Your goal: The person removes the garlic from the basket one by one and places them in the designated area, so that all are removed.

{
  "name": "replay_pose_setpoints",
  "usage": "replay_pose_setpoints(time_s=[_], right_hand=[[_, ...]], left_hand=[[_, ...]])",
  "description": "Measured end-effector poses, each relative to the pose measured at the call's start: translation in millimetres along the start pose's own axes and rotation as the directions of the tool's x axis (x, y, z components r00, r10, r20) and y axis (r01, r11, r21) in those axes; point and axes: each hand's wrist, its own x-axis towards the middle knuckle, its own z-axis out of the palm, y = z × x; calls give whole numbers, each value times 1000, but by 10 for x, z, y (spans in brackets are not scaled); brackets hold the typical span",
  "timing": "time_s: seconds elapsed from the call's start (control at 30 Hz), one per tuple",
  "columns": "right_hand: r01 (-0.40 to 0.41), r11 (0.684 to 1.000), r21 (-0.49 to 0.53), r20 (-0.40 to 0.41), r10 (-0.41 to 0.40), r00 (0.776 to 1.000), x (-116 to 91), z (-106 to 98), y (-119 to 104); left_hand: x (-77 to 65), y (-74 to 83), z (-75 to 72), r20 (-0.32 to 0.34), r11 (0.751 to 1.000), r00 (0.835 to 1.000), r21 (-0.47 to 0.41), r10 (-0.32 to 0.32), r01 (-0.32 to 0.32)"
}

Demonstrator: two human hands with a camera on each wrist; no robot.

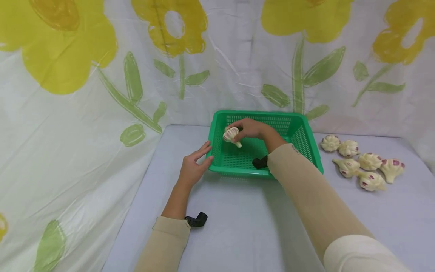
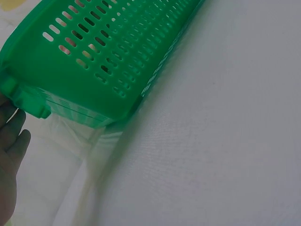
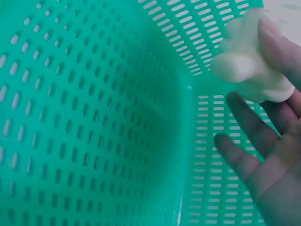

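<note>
Over the inside of a green plastic basket (image 1: pixel 238 170), my right hand (image 1: pixel 250 128) pinches a garlic bulb (image 1: pixel 231 134) between thumb and fingers. The bulb is white with purple streaks, its stem angled down toward the front. Up close in the right wrist view, the garlic bulb (image 3: pixel 251 56) sits between the thumb and fingers, while two other fingers (image 3: pixel 237 155) stretch away from it. My left hand (image 1: pixel 193 168) touches the basket's left front corner with extended fingers. In the left wrist view these fingers (image 2: pixel 19 141) lie right at the rim's corner.
Several garlic bulbs (image 1: pixel 369 161) lie in a group on the white table (image 1: pixel 234 223), right of the basket. A flower-printed curtain (image 1: pixel 234 75) hangs behind and along the left side. Black wrist-worn devices show at the left cuff (image 1: pixel 197 220) and inside the basket by the right cuff.
</note>
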Motion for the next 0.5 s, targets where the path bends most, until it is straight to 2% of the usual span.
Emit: replay_pose_setpoints(time_s=[0.13, 0.33, 0.5], right_hand=[[19, 1000, 25, -37, -18, 999, -65, -26, -35], [44, 998, 42, -145, -38, 989, -162, -80, -60], [61, 994, 91, -188, -43, 981, -259, -148, -50]], left_hand=[[-7, 3, -3, 7, 1000, 1000, 4, 4, -4], [-5, 8, -2, 5, 1000, 1000, 14, 4, -4], [-4, 3, 6, 1, 1000, 1000, 15, 2, -2]])
